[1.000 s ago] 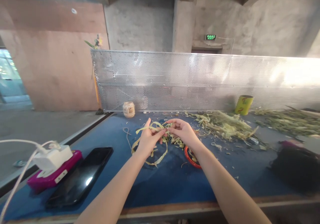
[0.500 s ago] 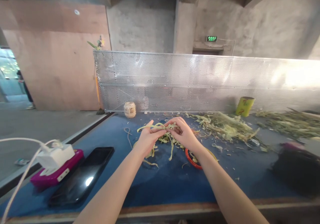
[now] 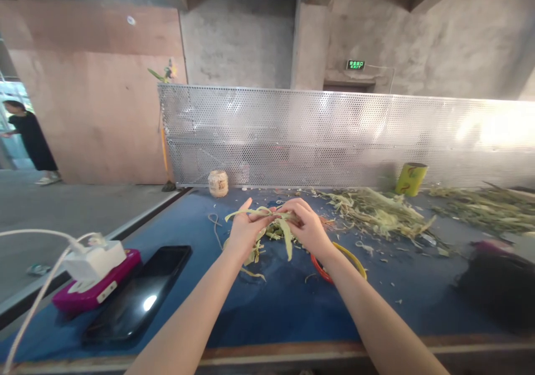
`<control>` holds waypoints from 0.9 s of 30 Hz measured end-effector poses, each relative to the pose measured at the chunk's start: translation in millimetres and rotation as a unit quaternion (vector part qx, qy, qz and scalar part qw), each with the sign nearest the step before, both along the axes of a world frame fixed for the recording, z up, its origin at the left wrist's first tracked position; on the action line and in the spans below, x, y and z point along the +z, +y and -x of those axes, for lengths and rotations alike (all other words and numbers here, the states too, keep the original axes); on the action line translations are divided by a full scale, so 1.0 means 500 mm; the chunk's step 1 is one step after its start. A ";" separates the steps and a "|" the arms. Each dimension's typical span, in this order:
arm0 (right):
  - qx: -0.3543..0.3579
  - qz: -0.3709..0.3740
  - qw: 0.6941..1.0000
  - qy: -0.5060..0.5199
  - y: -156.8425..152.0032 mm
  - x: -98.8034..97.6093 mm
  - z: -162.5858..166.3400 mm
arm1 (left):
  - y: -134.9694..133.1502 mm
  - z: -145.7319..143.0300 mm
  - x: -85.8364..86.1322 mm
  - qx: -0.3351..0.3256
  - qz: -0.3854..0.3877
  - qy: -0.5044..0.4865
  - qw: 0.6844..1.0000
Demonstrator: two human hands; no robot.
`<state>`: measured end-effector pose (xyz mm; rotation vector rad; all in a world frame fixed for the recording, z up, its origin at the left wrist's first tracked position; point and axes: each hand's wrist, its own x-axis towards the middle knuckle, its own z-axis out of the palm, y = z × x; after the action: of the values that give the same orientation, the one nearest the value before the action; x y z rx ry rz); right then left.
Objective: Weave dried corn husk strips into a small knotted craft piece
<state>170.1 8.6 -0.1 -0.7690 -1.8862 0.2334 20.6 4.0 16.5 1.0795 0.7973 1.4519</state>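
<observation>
Pale green plant strips (image 3: pixel 286 238), like dried husk or leaf, run between my two hands above the blue table. My left hand (image 3: pixel 244 231) is closed on one end, with a curled strip sticking out past its thumb. Fingers bent, my right hand (image 3: pixel 304 223) pinches the strips at the other side, and one broad piece hangs down between the hands. Below lies a small heap of green scraps (image 3: pixel 273 231), partly hidden by the hands. A round container with a red and yellow rim (image 3: pixel 353 259) sits under my right forearm, which covers part of it.
A phone (image 3: pixel 137 294) and a magenta power strip (image 3: pixel 98 280) with white plugs lie at left. A jar (image 3: pixel 218 184) stands at the back; piles of dried leaves (image 3: pixel 376 210) and a yellow-green cylinder (image 3: pixel 411 179) are at right. A perforated metal screen (image 3: pixel 267 135) closes the back. A person (image 3: pixel 31 138) stands far left.
The held strips have turned, and a broader piece now hangs between my hands. More of the container's yellow rim shows. The person at far left has come further into view.
</observation>
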 end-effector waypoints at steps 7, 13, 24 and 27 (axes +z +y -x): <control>0.012 0.196 0.963 0.185 0.017 -0.009 0.010 | 0.011 -0.004 -0.016 -0.009 -0.085 0.042 0.995; 0.093 0.380 0.865 0.315 0.023 -0.016 0.020 | 0.015 -0.001 -0.031 0.029 -0.155 0.161 0.974; 0.051 0.437 0.879 0.186 0.023 -0.022 0.015 | 0.023 0.000 -0.031 0.049 -0.110 0.137 0.983; -0.027 0.329 0.943 0.034 0.020 -0.020 0.010 | 0.030 0.006 -0.035 0.075 -0.092 0.178 0.977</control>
<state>165.4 18.6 -9.9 -1.2353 -1.7188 0.8739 17.5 19.0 -1.1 1.4753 1.0292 1.4998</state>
